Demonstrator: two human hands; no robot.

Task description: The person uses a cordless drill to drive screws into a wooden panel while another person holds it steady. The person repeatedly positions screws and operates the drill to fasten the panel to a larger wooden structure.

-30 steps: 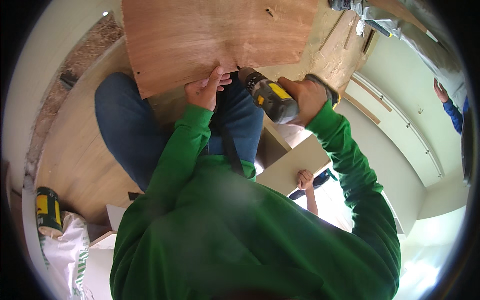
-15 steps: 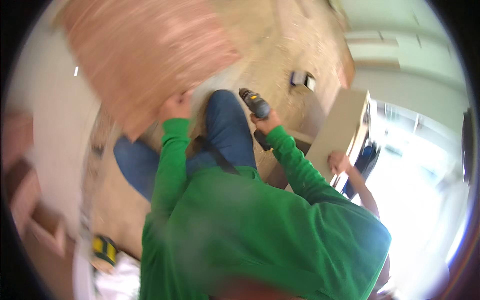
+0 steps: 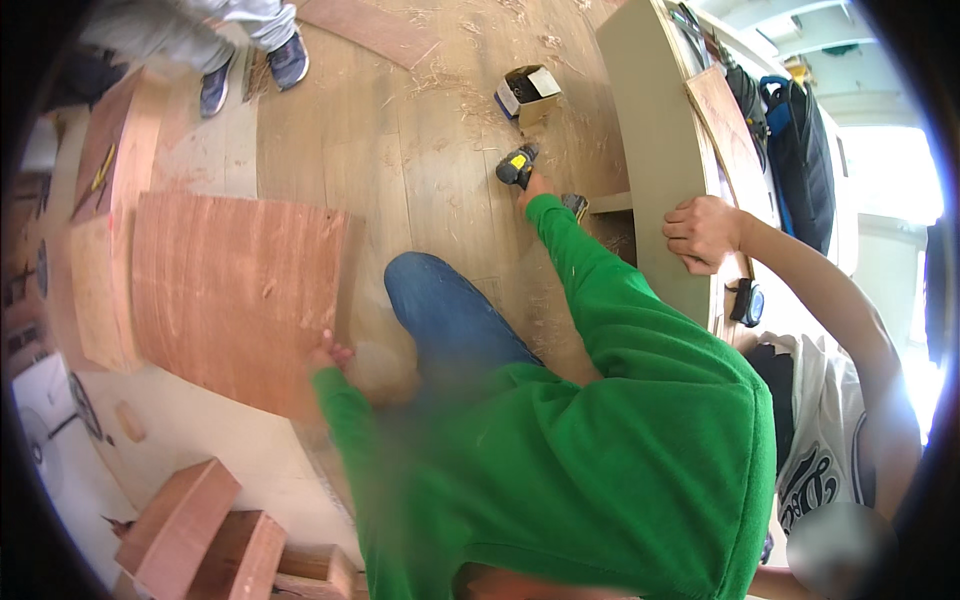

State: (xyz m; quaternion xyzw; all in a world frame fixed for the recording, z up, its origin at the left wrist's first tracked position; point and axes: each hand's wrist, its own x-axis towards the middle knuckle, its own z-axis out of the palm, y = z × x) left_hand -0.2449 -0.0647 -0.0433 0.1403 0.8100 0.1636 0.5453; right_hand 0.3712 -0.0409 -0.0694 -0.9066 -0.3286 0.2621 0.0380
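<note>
A reddish-brown wooden panel (image 3: 235, 290) stands on my left, its near right corner by my left hand (image 3: 332, 352). That hand touches or rests beside the panel's edge, its fingers loosely apart; the part behind the edge is hidden. My right hand (image 3: 537, 190) is stretched forward, wrapped round the grip of a black and yellow cordless drill (image 3: 517, 166). The drill is held low over the floor beside a pale cabinet (image 3: 655, 150), and its battery base (image 3: 575, 205) shows below my wrist.
An opened small box (image 3: 528, 92) sits ahead on the shaving-strewn wood floor (image 3: 420, 150). A co-worker's hand (image 3: 703, 233) rests on the cabinet at right. Another person's shoes (image 3: 288, 62) stand far left, near a flat board (image 3: 375, 28). Wooden pieces (image 3: 180, 525) lie at near left.
The view has swung, so the panel appears lower and further left. My left hand's fingers look more spread. The right hand still holds the drill, now reached further forward. Another person's legs have come into view.
</note>
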